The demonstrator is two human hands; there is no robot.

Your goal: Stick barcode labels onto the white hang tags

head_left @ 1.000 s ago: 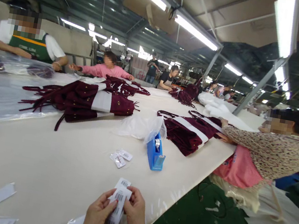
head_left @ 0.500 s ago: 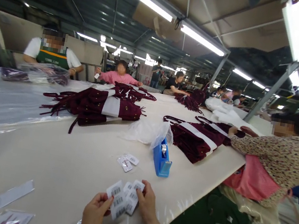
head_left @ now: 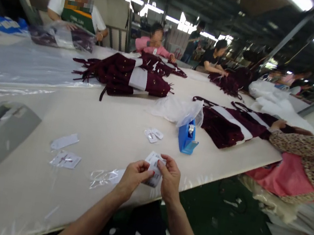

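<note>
Between my two hands is a small bunch of white barcode tags (head_left: 152, 178), held low over the table's front edge. My left hand (head_left: 135, 176) pinches the tags from the left, thumb on top. From the right, my right hand (head_left: 170, 176) grips the same bunch between thumb and fingers. Just beyond them lie a few loose white tags (head_left: 153, 134) on the table. A blue tape dispenser (head_left: 187, 138) stands past my right hand. Left of my hands are a clear plastic piece with white in it (head_left: 108, 177) and a bagged tag (head_left: 67, 159).
Maroon knit bundles with white paper bands (head_left: 139, 78) lie across the table (head_left: 107, 125), with more maroon bundles (head_left: 224, 129) on the right. A grey dispenser (head_left: 4, 135) stands at the left. Clear plastic sheeting (head_left: 33, 59) covers the far left. Several co-workers sit or stand around.
My hands have drawn together, and the fanned tags are now gathered into a closer bunch. The view has tilted down and turned left, bringing the grey dispenser into fuller sight.
</note>
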